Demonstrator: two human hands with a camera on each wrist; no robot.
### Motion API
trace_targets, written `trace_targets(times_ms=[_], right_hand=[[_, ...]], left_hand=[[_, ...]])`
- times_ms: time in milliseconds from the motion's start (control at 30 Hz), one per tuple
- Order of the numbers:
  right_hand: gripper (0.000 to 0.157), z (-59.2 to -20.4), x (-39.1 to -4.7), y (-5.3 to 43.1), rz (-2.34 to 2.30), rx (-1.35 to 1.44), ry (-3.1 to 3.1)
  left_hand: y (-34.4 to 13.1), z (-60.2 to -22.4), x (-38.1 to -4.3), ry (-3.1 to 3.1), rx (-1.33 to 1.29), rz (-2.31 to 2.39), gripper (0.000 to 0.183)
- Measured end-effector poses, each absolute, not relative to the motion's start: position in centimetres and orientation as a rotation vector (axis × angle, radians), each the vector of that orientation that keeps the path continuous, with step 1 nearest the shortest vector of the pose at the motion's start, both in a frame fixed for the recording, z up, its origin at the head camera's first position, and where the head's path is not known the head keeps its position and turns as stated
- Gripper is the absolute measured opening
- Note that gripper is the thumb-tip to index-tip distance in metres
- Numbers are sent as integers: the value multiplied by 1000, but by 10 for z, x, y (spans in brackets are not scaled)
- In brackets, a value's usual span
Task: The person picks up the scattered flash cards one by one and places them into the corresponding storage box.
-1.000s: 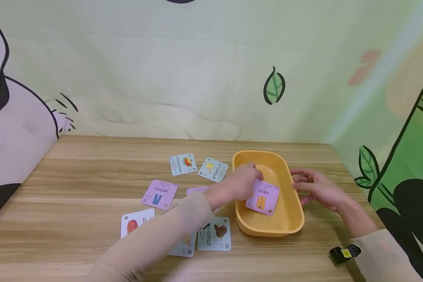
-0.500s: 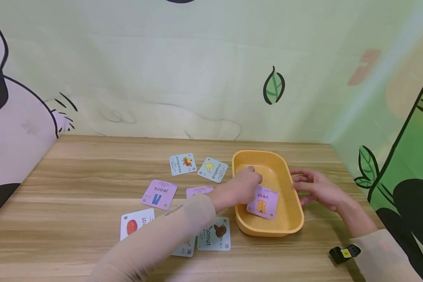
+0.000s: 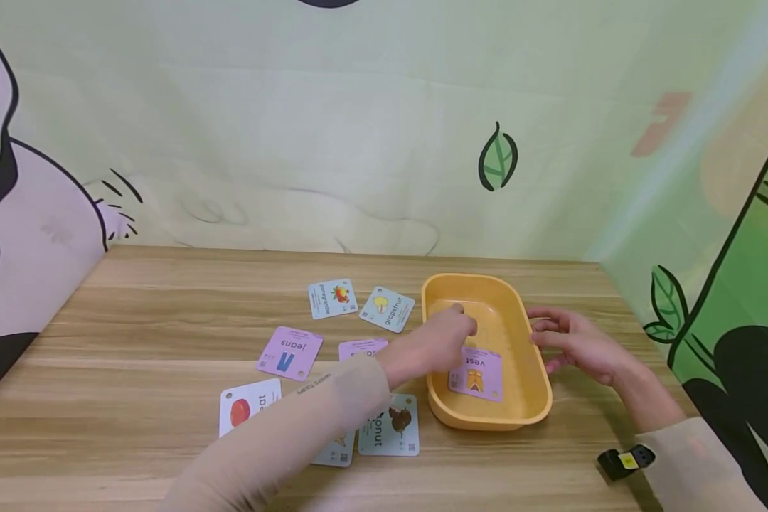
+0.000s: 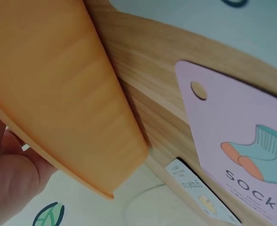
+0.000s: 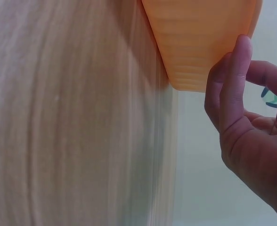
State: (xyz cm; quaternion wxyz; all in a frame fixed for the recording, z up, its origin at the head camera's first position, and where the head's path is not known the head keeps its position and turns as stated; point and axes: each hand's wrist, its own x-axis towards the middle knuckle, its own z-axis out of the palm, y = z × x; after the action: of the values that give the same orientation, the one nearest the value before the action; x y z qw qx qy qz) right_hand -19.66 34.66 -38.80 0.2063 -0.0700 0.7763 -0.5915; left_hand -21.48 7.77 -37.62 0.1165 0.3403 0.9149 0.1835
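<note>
Yellow tray [image 3: 517,359] holds the vest card [image 3: 480,380] inside. The right hand [image 3: 582,347], fingers relaxed, touches the tray's outer side, probably to steady it; the left hand [image 3: 438,338] reaches over the opposite rim, whether pinching anything I cannot tell.

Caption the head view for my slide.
Left hand over the yellow tray, vest card inside, right hand at its side.

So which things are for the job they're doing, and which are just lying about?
Probably for the job:
yellow tray
vest card, lying in it
left hand, over the tray
right hand, at its side

Just lying on the table, though maybe needed too:
jeans card
socks card
pomegranate card
grapefruit card
three partly covered cards
</note>
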Motion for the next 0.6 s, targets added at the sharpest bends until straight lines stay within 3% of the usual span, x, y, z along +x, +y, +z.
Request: trace_targets(times_ms=[233, 600], right_hand=[[64, -388, -197, 346, -1643, -192, 2167], [64, -388, -197, 345, -1627, -185, 2175]], left_hand=[[74, -377, -216, 2663, 1061, 582, 47], [60, -378, -219, 2595, 1175, 788, 27]])
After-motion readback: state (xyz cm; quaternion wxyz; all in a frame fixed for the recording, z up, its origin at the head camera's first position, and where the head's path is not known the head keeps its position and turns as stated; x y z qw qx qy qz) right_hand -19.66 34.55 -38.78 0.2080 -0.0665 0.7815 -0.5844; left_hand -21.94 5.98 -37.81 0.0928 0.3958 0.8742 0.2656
